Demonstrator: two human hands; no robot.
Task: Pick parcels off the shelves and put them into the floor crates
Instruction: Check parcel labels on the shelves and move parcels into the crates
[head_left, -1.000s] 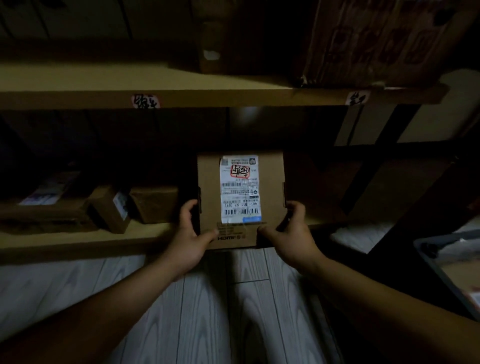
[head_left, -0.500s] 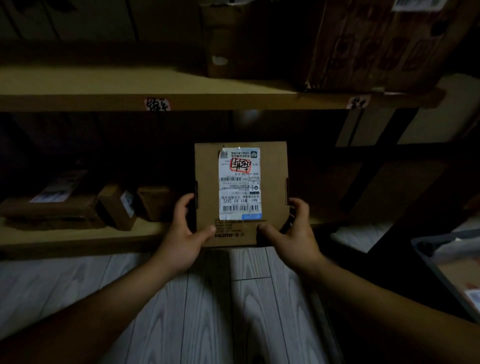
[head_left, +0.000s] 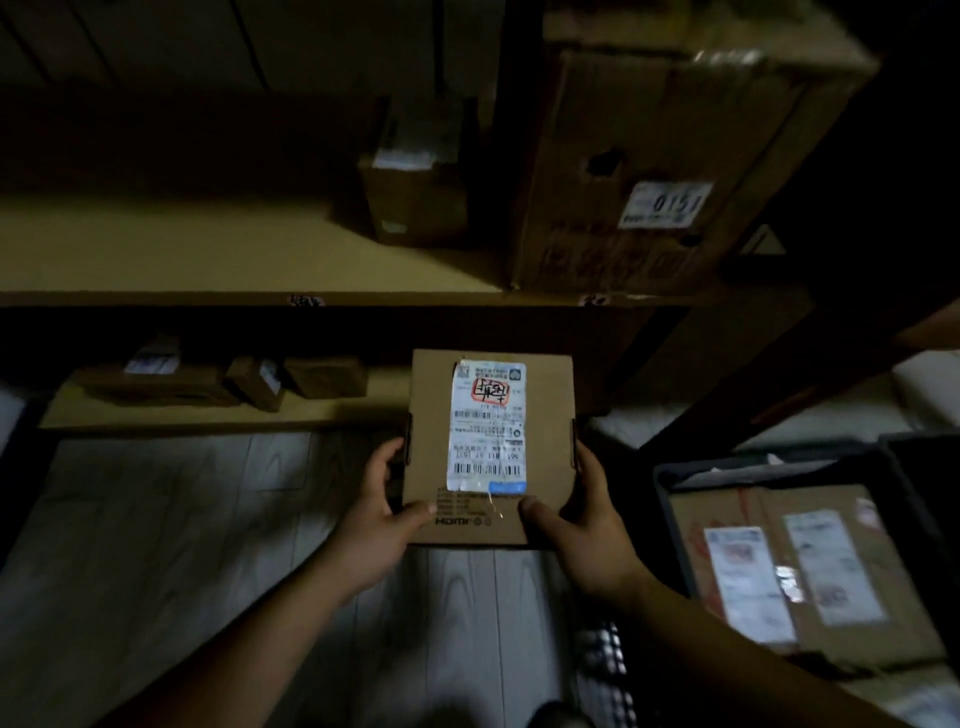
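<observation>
I hold a flat brown cardboard parcel (head_left: 545, 415) with a white shipping label and a red stamp mark, lifted clear of the low shelf (head_left: 182, 422) and over the pale floor. My left hand (head_left: 376, 525) grips its left edge, thumb on top. My right hand (head_left: 582, 525) grips its right edge the same way. A dark grey floor crate (head_left: 670, 499) stands to the right and holds labelled cardboard parcels (head_left: 789, 582).
Three small boxes (head_left: 249, 382) lie on the low shelf at left. The upper shelf (head_left: 208, 249) carries a small box (head_left: 415, 202) and a large carton (head_left: 660, 171) marked 0151. Dark shelf struts slope down at the right. The scene is dim.
Both hands have drawn the parcel off the low shelf towards me. The view has pulled back and up, so the crate at right and the upper shelf's boxes show more.
</observation>
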